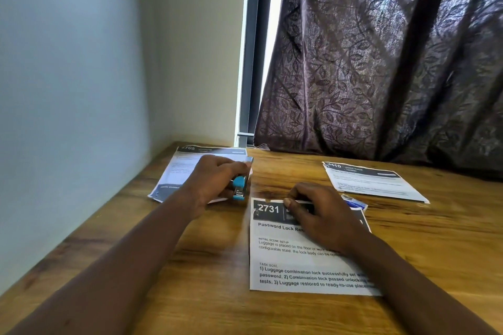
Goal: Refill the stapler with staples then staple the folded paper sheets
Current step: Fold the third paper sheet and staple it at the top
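So the left hand (215,179) had its fingers wrapped round the blue stapler (239,189), holding it just off the upper left corner of the folded sheet headed 2731 (285,258). The stapler's metal nose pointed back toward the person, and it sat over the near right edge of another sheet headed 2705 (181,168). It was motion-blurred, so whether it touched that paper couldn't be made out.

The right hand (318,212) lay on top of the 2731 sheet, thumb on its top edge and fingers bent over the dark header. It couldn't be told whether it was pinching that edge or just pressing it flat.

The 2731 sheet lay flat in the middle of the wooden table (190,294), with bare wood on its left side and in front of it. A small blue-and-white packet (353,202) poked out just beside its top right corner. A third sheet, headed 3410 (375,182), sat well apart at the far right.

Room-wise, the wall (68,90) ran tight along the table's left edge, and the dark leafy curtain (381,62) hung down onto the back edge.
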The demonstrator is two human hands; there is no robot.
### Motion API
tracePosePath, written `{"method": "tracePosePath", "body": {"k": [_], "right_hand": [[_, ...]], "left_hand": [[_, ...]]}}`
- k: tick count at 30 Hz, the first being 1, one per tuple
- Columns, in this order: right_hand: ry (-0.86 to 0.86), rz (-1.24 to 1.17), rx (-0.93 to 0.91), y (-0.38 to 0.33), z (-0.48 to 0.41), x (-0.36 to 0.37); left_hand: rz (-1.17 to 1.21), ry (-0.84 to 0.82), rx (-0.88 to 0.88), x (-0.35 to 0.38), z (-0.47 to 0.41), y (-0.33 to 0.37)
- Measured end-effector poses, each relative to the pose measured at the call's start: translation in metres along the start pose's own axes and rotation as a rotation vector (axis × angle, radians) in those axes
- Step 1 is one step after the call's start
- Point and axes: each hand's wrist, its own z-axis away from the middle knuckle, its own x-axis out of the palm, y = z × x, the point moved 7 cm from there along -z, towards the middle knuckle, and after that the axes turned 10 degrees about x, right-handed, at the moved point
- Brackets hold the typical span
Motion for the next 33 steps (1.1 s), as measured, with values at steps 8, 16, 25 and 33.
{"method": "tracePosePath", "body": {"k": [8,16,25,33], "right_hand": [[-0.008,-0.027,0.009,0.003,0.001,0.004],[0.077,0.133,-0.153,-0.02,0.006,-0.004],[0.236,0.352,-0.371,-0.051,0.016,-0.008],[0.233,0.36,-0.357,-0.049,0.015,-0.006]], "left_hand": [[0.307,-0.087,-0.173,0.013,0.004,-0.021],[0.294,0.013,0.074,0.013,-0.006,-0.006],[0.252,-0.2,0.137,0.027,-0.001,0.001],[0.306,-0.237,0.166,0.027,0.003,0.005]]}}
